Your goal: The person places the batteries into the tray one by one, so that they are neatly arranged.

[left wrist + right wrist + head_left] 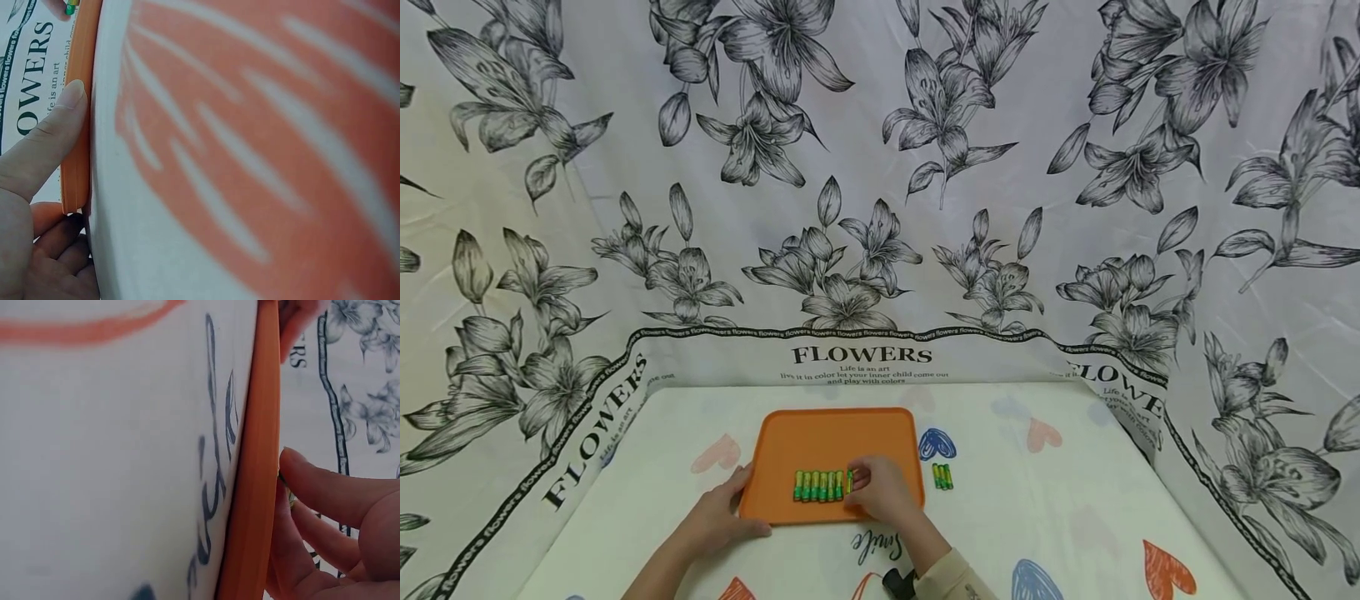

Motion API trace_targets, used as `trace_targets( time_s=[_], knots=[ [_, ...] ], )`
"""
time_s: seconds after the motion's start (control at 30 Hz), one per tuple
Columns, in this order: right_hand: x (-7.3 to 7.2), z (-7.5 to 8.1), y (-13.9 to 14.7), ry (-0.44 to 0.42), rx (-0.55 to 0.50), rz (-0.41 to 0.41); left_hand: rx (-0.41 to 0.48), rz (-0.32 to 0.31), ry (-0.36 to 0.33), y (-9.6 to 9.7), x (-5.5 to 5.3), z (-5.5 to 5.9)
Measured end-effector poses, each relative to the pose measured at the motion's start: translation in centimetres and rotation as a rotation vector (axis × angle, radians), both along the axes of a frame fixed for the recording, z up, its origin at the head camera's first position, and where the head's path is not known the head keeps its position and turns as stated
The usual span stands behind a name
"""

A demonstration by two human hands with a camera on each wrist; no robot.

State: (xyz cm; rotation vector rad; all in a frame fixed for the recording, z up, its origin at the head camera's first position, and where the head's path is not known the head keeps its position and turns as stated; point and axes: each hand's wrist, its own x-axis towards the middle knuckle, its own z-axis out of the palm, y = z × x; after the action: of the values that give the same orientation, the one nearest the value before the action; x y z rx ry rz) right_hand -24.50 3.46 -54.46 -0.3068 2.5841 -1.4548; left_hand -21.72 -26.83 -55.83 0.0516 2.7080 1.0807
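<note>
An orange tray (835, 437) lies on the table, with a row of several green-and-yellow batteries (818, 486) standing side by side in its front half. My left hand (718, 512) grips the tray's front left corner. In the left wrist view its thumb (72, 97) presses along the tray's wall while the other fingers curl at the corner. At the right end of the row, my right hand (880, 492) pinches one battery (850, 481) between thumb and fingers, close over the tray floor. The right wrist view hides most of that battery behind the tray's front wall (253, 462).
Right of the tray, a few more green batteries (942, 477) lie on the heart-printed tablecloth (1075, 500). A small black object (897, 583) is in front, beside the right sleeve (951, 579). A flower-printed curtain (865, 183) hangs behind the table and along its sides.
</note>
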Motion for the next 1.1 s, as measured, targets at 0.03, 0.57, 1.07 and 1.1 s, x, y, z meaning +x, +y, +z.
trace_targets(
  time_s=[0.03, 0.57, 1.07, 1.1],
  knots=[
    [0.0, 0.0, -0.1, 0.004, 0.006, 0.000, 0.003, 0.000, -0.001, 0.0, 0.0, 0.0],
    [0.0, -0.1, -1.1, 0.007, 0.074, 0.003, 0.004, -0.001, -0.004, 0.0, -0.1, -0.1],
    [0.4, -0.2, -0.8, 0.016, 0.039, 0.011, 0.001, -0.004, 0.012, -0.1, 0.0, -0.4],
    [0.5, -0.1, -0.7, 0.011, 0.028, 0.011, 0.003, -0.003, 0.010, -0.1, 0.0, -0.4]
  ],
)
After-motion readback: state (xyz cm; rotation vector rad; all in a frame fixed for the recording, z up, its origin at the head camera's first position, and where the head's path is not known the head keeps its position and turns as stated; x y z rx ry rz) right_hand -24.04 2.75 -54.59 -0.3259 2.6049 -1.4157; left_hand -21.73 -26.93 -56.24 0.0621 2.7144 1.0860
